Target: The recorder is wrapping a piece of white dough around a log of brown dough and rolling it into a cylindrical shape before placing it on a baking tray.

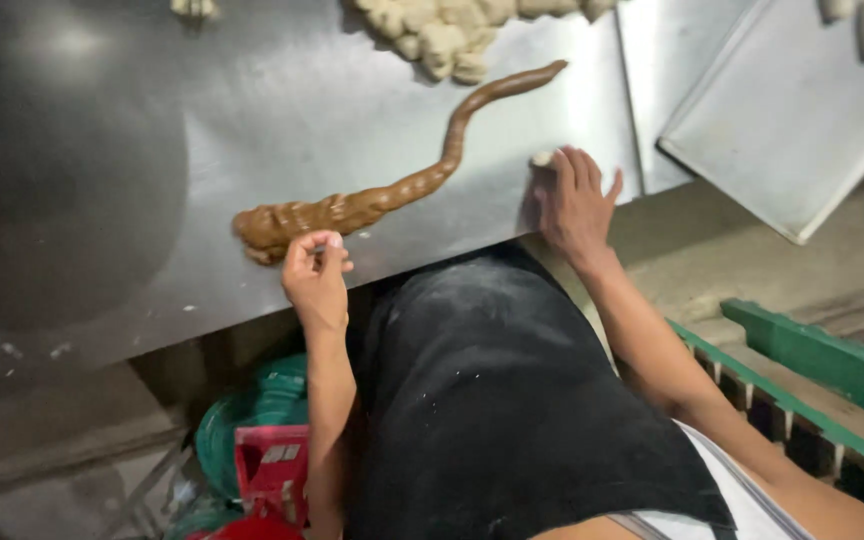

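The far left of the steel table [132, 150] is open; the brown dough rope [392, 190] and the pale dough pile [442, 30] block the middle.

Just above the left hand [316, 272] lies a glossy brown dough rope [382, 198]; under the right hand [574, 205], a pale cream dough piece [542, 158] on the grey steel table [252, 110]

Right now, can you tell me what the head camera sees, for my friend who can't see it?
A person's left hand pinches at the thick end of a long brown rope of dough on a steel table. The right hand presses a small pale dough piece near the table's edge. More pale dough pieces are piled at the far side.
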